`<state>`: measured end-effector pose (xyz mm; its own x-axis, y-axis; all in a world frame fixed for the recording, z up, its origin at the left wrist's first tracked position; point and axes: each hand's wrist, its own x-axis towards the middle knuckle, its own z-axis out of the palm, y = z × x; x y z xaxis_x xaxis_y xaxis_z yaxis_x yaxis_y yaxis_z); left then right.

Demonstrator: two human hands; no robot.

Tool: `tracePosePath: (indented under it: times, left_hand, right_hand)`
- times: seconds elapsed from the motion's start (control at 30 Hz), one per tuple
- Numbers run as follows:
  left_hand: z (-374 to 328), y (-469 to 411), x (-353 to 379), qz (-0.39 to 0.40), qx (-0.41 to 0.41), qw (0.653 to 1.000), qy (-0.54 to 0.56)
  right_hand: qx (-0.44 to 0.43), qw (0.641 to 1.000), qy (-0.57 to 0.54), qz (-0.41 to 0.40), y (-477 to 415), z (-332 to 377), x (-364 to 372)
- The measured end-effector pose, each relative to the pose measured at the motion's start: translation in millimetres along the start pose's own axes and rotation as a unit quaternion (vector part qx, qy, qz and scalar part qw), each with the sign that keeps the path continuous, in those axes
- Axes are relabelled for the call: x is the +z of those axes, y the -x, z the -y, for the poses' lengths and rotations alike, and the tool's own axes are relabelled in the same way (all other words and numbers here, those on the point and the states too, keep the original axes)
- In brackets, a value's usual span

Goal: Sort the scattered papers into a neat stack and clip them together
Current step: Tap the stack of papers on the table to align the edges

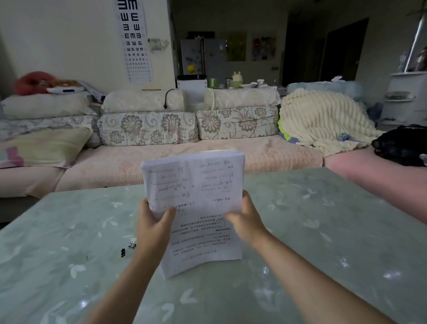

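Note:
A stack of white printed papers (198,186) stands upright on the pale green table (307,231), its lower edge resting on the tabletop. My left hand (153,223) grips the stack's left edge, thumb across the front sheet. On the right edge, my right hand (246,220) holds it the same way. Two small black binder clips (128,247) lie on the table just left of my left wrist, apart from the papers.
Another person's forearm (390,187) reaches over the table's right side. Behind the table runs a sofa (183,160) with flowered cushions, a cream blanket (322,119) and a black bag (405,143) at the right.

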<state>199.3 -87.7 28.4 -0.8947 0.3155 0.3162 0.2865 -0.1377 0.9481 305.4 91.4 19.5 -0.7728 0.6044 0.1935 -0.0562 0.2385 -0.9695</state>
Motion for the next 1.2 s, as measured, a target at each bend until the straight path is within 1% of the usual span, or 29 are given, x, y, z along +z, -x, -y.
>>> tracePosePath:
  times: [0.07, 0.13, 0.17, 0.2, 0.23, 0.27, 0.3, 0.33, 0.37, 0.4, 0.43, 0.47, 0.5, 0.57, 0.6, 0.7, 0.8, 0.87, 0.9, 1.0, 1.03, 1.07, 1.1, 1.13, 1.17, 1.2]
  left_hand:
    - [0, -3, -2, 0.007, 0.001, 1.0, -0.01]
    - [-2, -7, -5, 0.012, 0.016, 0.999, -0.043]
    - [-2, -8, -5, 0.013, 0.025, 0.997, -0.068]
    - [-4, -8, -5, 0.019, 0.036, 0.995, -0.094]
    - [-7, -7, -3, 0.025, 0.044, 0.991, -0.121]
    - [-13, -7, -1, 0.033, 0.05, 0.987, -0.146]
    - [-18, -7, 0, 0.04, 0.059, 0.981, -0.179]
    - [-23, -7, 2, 0.045, 0.078, 0.971, -0.222]
    - [-29, -7, 2, 0.045, 0.107, 0.955, -0.271]
    - [-36, -8, 2, 0.046, 0.148, 0.936, -0.317]
    - [-42, -8, 2, 0.051, 0.196, 0.915, -0.351]
    - [-50, -7, 2, 0.063, 0.239, 0.896, -0.369]
    - [-57, -7, 2, 0.077, 0.27, 0.88, -0.384]
    - [-70, -5, 5, 0.098, 0.318, 0.848, -0.412]
    - [-75, -3, 7, 0.105, 0.337, 0.835, -0.422]
    - [-81, -1, 12, 0.122, 0.369, 0.811, -0.437]
    - [-81, -2, 17, 0.123, 0.386, 0.801, -0.441]
    - [-77, -3, 16, 0.13, 0.367, 0.799, -0.458]
    - [-75, -4, 13, 0.138, 0.339, 0.796, -0.482]
    - [-62, -18, -10, 0.177, 0.201, 0.767, -0.584]
    - [-58, -22, -19, 0.178, 0.157, 0.772, -0.59]
    - [-53, -28, -28, 0.171, 0.12, 0.795, -0.569]
    - [-50, -32, -34, 0.157, 0.091, 0.836, -0.518]
    - [-47, -35, -37, 0.135, 0.068, 0.884, -0.442]
    - [-45, -36, -38, 0.107, 0.05, 0.931, -0.345]
    - [-45, -34, -36, 0.079, 0.028, 0.968, -0.238]
  right_hand:
    - [0.005, 1.0, 0.003, 0.005, -5, -2, -2]
    - [0.027, 0.999, 0.04, 0.005, -9, 2, -3]
    - [0.035, 0.997, 0.067, -0.013, -9, 7, -3]
    - [0.023, 0.993, 0.103, -0.05, -10, 12, -4]
    - [-0.021, 0.982, 0.153, -0.107, -11, 18, -5]
    - [-0.1, 0.96, 0.205, -0.163, -11, 25, -7]
    - [-0.188, 0.927, 0.254, -0.2, -13, 33, -11]
    - [-0.267, 0.894, 0.291, -0.212, -13, 44, -15]
    - [-0.322, 0.868, 0.317, -0.205, -12, 57, -19]
    - [-0.357, 0.849, 0.34, -0.188, -9, 72, -22]
    - [-0.378, 0.836, 0.359, -0.168, -6, 83, -24]
    - [-0.386, 0.832, 0.375, -0.138, -4, 91, -27]
    - [-0.373, 0.84, 0.382, -0.096, -3, 96, -31]
    - [-0.309, 0.876, 0.37, -0.018, 0, 100, -37]
    - [-0.284, 0.89, 0.357, -0.003, 2, 98, -41]
    - [-0.273, 0.904, 0.326, -0.034, 2, 92, -49]
    - [-0.182, 0.945, 0.272, -0.011, 3, 87, -55]
    - [-0.143, 0.96, 0.239, 0.0, 1, 79, -60]
    - [-0.134, 0.967, 0.219, -0.004, 0, 74, -62]
    - [-0.104, 0.981, 0.158, -0.051, -1, 64, -76]
    - [-0.089, 0.984, 0.142, -0.06, -1, 62, -82]
    - [-0.079, 0.986, 0.129, -0.064, 0, 60, -88]
    - [-0.072, 0.988, 0.116, -0.066, 0, 57, -94]
    - [-0.062, 0.99, 0.103, -0.069, 0, 52, -98]
    - [-0.048, 0.992, 0.083, -0.076, 0, 46, -100]
    - [-0.034, 0.994, 0.056, -0.085, 0, 40, -99]
